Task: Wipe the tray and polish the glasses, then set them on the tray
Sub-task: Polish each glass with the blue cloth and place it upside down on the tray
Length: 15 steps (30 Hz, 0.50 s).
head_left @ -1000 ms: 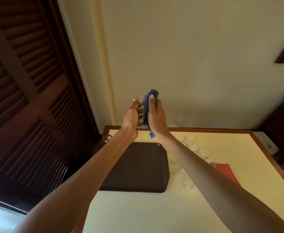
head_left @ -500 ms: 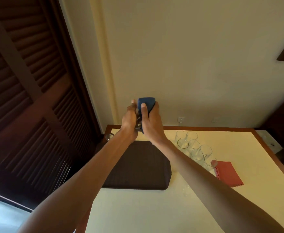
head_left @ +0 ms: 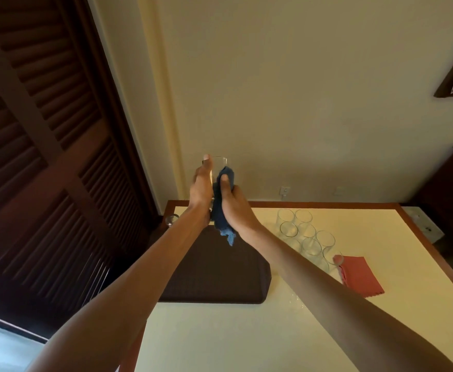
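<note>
I hold a clear glass [head_left: 218, 165] up in front of the wall, above the far edge of the dark brown tray [head_left: 220, 275]. My left hand [head_left: 201, 187] grips the glass from the left, thumb up along its side. My right hand [head_left: 234, 205] presses a blue cloth [head_left: 221, 208] against the glass's right side; a corner of the cloth hangs down below the hands. Several clear glasses [head_left: 304, 236] stand in a cluster on the cream table [head_left: 246, 331] to the right of the tray.
A folded red cloth [head_left: 359, 275] lies right of the glass cluster. One small glass [head_left: 172, 219] stands at the table's far left corner. Dark louvred doors [head_left: 45, 157] run along the left; a dark cabinet [head_left: 450, 183] stands at the right.
The blue cloth has slid down the glass, so the glass rim now shows above it. The view has tilted slightly, with the hands staying raised over the tray.
</note>
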Available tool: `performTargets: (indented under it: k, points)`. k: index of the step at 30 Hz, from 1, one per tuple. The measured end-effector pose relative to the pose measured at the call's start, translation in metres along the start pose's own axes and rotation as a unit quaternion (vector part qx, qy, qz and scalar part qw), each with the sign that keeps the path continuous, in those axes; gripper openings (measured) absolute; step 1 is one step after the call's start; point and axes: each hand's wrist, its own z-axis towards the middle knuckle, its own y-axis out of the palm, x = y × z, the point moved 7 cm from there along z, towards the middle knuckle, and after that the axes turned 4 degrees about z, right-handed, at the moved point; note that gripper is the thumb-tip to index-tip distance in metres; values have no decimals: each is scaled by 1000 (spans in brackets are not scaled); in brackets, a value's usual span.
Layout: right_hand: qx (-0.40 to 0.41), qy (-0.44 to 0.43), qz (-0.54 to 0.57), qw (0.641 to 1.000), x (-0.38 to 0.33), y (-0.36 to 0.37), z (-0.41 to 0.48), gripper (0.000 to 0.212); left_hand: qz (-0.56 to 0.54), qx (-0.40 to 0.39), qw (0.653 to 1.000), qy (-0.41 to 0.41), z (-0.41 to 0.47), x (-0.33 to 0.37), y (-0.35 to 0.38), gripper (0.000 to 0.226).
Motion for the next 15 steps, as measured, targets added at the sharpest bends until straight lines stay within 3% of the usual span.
performTargets:
  k: [4,7,11,13,15]
  points:
    - [34,-138,-5,990,-14,3,-6,36,6,17,1000,7,5,-2,-4,73]
    - [63,-196,-7,979,-35,-5,1,38,-8,-7,1000,8,0,-1,1,59]
    - [87,-98,10,991,-38,-20,24,54,2,-13,1000,28,-1,6,4,62]
    - [71,-33,35,996,-34,-19,32,67,26,-27,998,42,-2,12,8,68]
    - [49,21,65,996,-28,-13,31,67,44,-25,998,39,-2,14,9,75]
